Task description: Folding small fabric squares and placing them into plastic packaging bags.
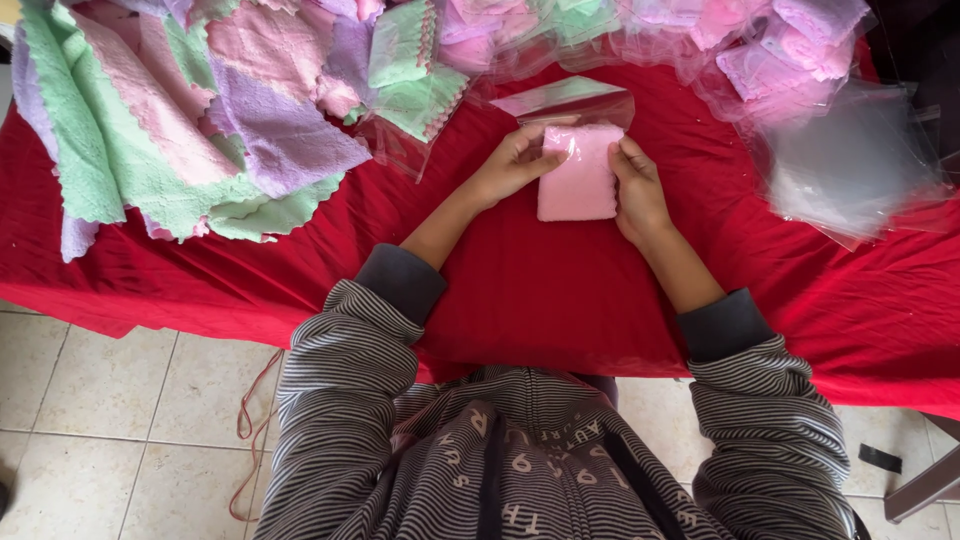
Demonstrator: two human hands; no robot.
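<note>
I see the left hand [510,165] and right hand [635,190] both curled onto a folded pink fluffy cloth [578,180], fingers pinching its top edge, cloth flat on the red tablecloth [540,290], clear plastic bag [570,102] just beyond.

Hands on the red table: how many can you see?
2. The left hand holds the left edge of a folded pink cloth; the right hand holds its right edge, by a clear bag. No other hands show.
</note>
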